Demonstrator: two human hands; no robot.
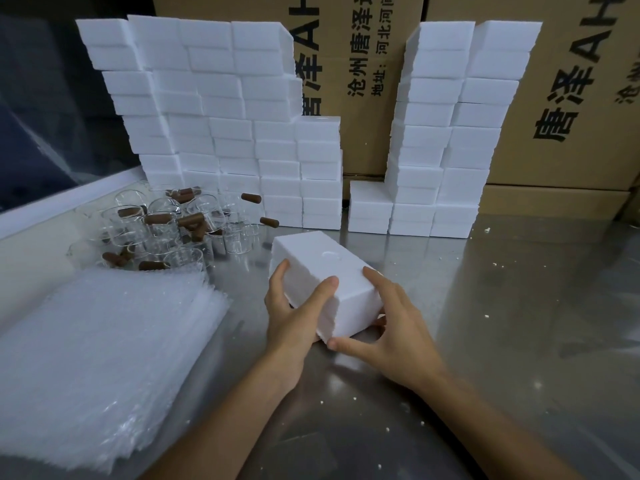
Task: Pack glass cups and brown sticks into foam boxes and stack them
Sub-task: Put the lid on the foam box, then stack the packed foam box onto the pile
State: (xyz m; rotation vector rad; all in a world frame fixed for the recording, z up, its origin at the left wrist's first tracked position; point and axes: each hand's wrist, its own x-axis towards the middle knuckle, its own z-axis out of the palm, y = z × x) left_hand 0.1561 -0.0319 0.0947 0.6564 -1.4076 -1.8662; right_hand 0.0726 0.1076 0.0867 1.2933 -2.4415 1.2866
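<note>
From the head camera, you have a closed foam box (325,282) on the steel table (519,306), just in front of you. Your left hand (294,313) curls round its near left edge, thumb on the lid, fingers down the side. Your right hand (388,327) grips the near right corner, fingers on top and thumb under the front face. Whether the box is lifted or rests on the table is hard to tell; its near end looks slightly raised.

The glass cups (162,223) and brown sticks (190,220) lie in a loose heap to the left, well apart from the box, behind a pile of bubble-wrap sheets (104,358). Against the cardboard cartons (571,98) stand two walls of stacked foam boxes (225,133), with a low gap at the foot of the right-hand wall (450,133).

You look to be at the stacking step, with one box shut and ready. The next move calls for lifting it level with both hands, keeping the lid pressed so the halves stay together, and setting it square on a low column.
</note>
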